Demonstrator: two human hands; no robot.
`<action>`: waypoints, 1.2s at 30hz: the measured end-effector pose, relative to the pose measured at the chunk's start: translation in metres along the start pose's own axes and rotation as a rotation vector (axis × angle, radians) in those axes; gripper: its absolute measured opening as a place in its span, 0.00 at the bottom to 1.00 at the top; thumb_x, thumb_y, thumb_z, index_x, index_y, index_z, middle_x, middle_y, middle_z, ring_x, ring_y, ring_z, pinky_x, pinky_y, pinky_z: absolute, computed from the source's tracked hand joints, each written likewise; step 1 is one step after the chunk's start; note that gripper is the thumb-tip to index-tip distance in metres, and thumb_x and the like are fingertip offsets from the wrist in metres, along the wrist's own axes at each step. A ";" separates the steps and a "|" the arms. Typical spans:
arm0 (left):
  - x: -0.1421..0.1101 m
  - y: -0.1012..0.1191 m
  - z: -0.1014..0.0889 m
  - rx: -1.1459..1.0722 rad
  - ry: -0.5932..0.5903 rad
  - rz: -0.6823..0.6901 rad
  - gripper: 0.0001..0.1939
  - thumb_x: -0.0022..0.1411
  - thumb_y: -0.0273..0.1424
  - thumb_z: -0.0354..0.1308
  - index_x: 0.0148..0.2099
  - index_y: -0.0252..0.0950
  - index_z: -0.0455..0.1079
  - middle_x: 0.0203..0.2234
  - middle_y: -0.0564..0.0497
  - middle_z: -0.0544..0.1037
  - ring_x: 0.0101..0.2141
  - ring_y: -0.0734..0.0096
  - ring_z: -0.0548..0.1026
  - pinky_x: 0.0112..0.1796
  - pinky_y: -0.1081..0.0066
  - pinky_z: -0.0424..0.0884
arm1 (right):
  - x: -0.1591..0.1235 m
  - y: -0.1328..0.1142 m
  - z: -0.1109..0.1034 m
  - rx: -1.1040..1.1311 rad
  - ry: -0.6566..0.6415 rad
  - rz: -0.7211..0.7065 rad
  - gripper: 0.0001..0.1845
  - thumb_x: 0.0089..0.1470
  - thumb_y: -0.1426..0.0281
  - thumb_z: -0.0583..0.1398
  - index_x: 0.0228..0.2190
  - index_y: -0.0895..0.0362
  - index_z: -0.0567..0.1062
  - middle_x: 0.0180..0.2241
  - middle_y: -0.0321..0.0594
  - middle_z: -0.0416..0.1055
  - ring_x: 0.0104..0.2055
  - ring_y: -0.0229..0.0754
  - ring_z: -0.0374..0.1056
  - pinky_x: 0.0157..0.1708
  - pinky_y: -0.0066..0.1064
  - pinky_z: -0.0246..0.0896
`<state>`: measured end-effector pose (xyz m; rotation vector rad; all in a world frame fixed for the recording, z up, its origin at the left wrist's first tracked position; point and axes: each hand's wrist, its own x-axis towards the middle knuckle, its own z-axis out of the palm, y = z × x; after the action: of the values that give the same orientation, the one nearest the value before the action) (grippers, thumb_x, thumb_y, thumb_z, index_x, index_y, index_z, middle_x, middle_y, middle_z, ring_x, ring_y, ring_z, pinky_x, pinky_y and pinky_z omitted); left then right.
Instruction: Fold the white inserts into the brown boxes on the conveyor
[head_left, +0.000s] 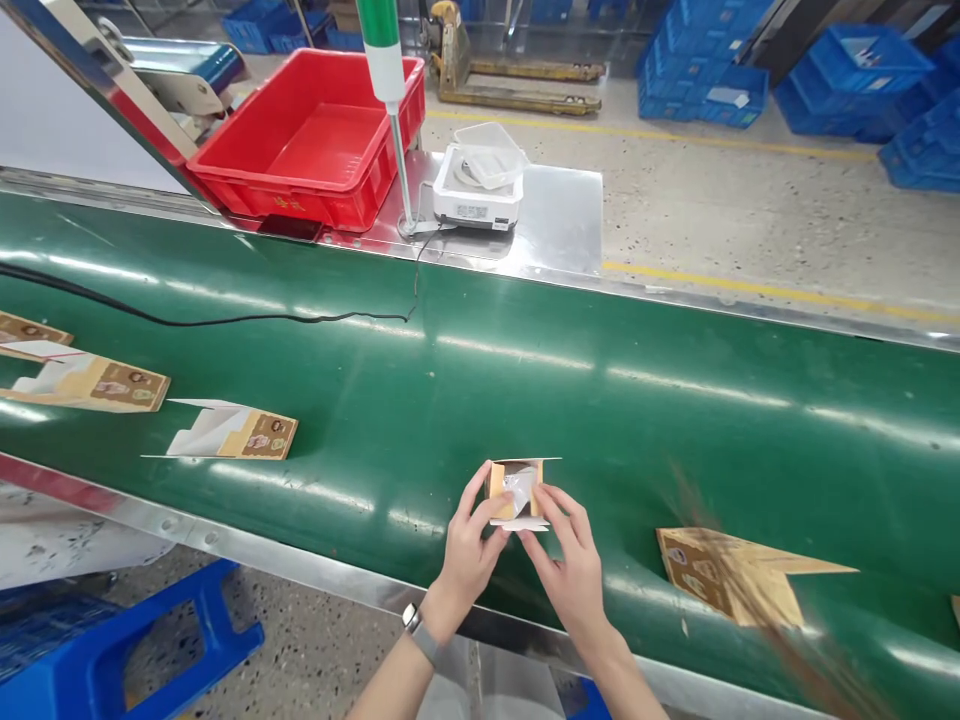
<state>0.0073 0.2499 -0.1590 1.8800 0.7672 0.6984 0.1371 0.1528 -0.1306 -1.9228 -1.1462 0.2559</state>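
Observation:
Between my two hands, above the near half of the green conveyor belt, is a small open cardboard box [496, 482] with its flaps out. Something whitish in a clear plastic bag [519, 490] shows inside the opening. My left hand [472, 545] grips the box's left side, thumb at the opening. My right hand [566, 545] pinches the right side, with its fingertips on the edge and a near flap. A smartwatch [411, 617] is on my left wrist. The box's underside is hidden.
Open printed boxes [270, 435] lie on the belt [480, 400] to the left. Another box [697, 575] lies to the right, partly behind blurred strands. A black cable crosses the far left belt. Beyond stand a red bin [300, 185] and a white scale [476, 205].

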 end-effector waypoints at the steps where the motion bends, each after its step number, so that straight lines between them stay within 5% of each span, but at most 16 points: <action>1: 0.001 0.001 0.001 -0.003 -0.004 -0.008 0.18 0.72 0.40 0.51 0.59 0.46 0.71 0.69 0.45 0.60 0.65 0.54 0.67 0.59 0.55 0.72 | 0.001 0.003 -0.001 0.003 0.001 0.002 0.22 0.64 0.65 0.60 0.58 0.48 0.71 0.53 0.48 0.71 0.54 0.49 0.72 0.49 0.44 0.75; 5: 0.006 0.010 0.011 -0.052 0.040 -0.034 0.14 0.71 0.39 0.54 0.53 0.44 0.75 0.65 0.45 0.65 0.63 0.55 0.68 0.59 0.54 0.71 | 0.005 0.010 -0.006 0.058 0.024 0.087 0.16 0.63 0.59 0.60 0.49 0.49 0.79 0.56 0.47 0.69 0.58 0.51 0.68 0.53 0.51 0.72; 9: 0.018 0.027 0.027 -0.152 0.168 -0.208 0.10 0.68 0.38 0.58 0.38 0.39 0.76 0.56 0.45 0.72 0.58 0.56 0.71 0.56 0.55 0.71 | 0.012 0.006 -0.003 0.250 0.179 0.344 0.16 0.62 0.57 0.60 0.38 0.55 0.80 0.55 0.51 0.68 0.55 0.53 0.71 0.52 0.51 0.71; 11: 0.026 0.033 0.033 -0.252 0.226 -0.321 0.12 0.65 0.38 0.62 0.50 0.42 0.73 0.54 0.45 0.73 0.55 0.59 0.73 0.51 0.60 0.73 | 0.017 0.003 -0.001 0.346 0.283 0.495 0.19 0.58 0.56 0.63 0.45 0.55 0.75 0.56 0.53 0.68 0.51 0.50 0.73 0.48 0.46 0.73; 14: 0.039 0.034 0.035 -0.383 0.189 -0.417 0.39 0.61 0.37 0.65 0.70 0.47 0.51 0.57 0.44 0.72 0.50 0.63 0.75 0.44 0.65 0.73 | 0.023 0.000 -0.001 0.491 0.274 0.626 0.33 0.56 0.53 0.63 0.58 0.54 0.64 0.59 0.55 0.67 0.53 0.49 0.72 0.49 0.43 0.71; 17: 0.051 0.031 0.034 -0.351 0.023 -0.452 0.33 0.60 0.36 0.65 0.66 0.45 0.61 0.55 0.44 0.75 0.48 0.62 0.73 0.46 0.63 0.72 | 0.026 0.001 -0.004 0.539 0.163 0.694 0.32 0.57 0.51 0.62 0.56 0.55 0.67 0.57 0.53 0.70 0.54 0.50 0.70 0.50 0.43 0.70; 19: 0.057 0.031 0.035 -0.307 -0.042 -0.457 0.22 0.59 0.34 0.66 0.56 0.44 0.72 0.52 0.46 0.76 0.47 0.60 0.73 0.46 0.62 0.71 | 0.027 0.001 -0.006 0.545 0.170 0.730 0.31 0.56 0.51 0.62 0.54 0.56 0.69 0.54 0.52 0.71 0.50 0.50 0.72 0.46 0.41 0.71; 22: 0.061 0.036 0.044 -0.306 -0.025 -0.463 0.13 0.58 0.31 0.64 0.47 0.42 0.76 0.49 0.47 0.77 0.46 0.59 0.74 0.44 0.63 0.72 | 0.027 0.002 -0.009 0.546 0.223 0.749 0.30 0.56 0.51 0.62 0.53 0.56 0.68 0.51 0.50 0.72 0.48 0.49 0.73 0.43 0.39 0.71; 29: 0.064 0.047 0.068 -0.243 0.017 -0.436 0.11 0.57 0.23 0.60 0.42 0.41 0.74 0.41 0.49 0.77 0.44 0.60 0.72 0.42 0.62 0.72 | 0.029 0.021 -0.017 0.463 0.229 0.719 0.31 0.52 0.49 0.63 0.49 0.56 0.68 0.50 0.49 0.72 0.46 0.48 0.71 0.42 0.37 0.70; 33: 0.065 0.050 0.076 -0.283 -0.041 -0.440 0.12 0.61 0.28 0.61 0.47 0.43 0.74 0.44 0.49 0.78 0.44 0.61 0.73 0.43 0.62 0.73 | 0.025 0.032 -0.022 0.449 0.190 0.748 0.32 0.55 0.48 0.60 0.52 0.56 0.67 0.53 0.50 0.71 0.48 0.48 0.72 0.43 0.38 0.70; 36: 0.056 0.056 0.070 -0.325 -0.058 -0.400 0.22 0.63 0.35 0.62 0.60 0.44 0.68 0.54 0.45 0.75 0.47 0.60 0.74 0.45 0.62 0.74 | 0.012 0.030 -0.034 0.360 0.265 0.705 0.34 0.59 0.48 0.57 0.58 0.56 0.64 0.60 0.53 0.65 0.56 0.53 0.68 0.52 0.46 0.68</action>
<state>0.1068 0.2341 -0.1262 1.3928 0.9002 0.4778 0.1817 0.1369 -0.1297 -1.8917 -0.1962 0.5254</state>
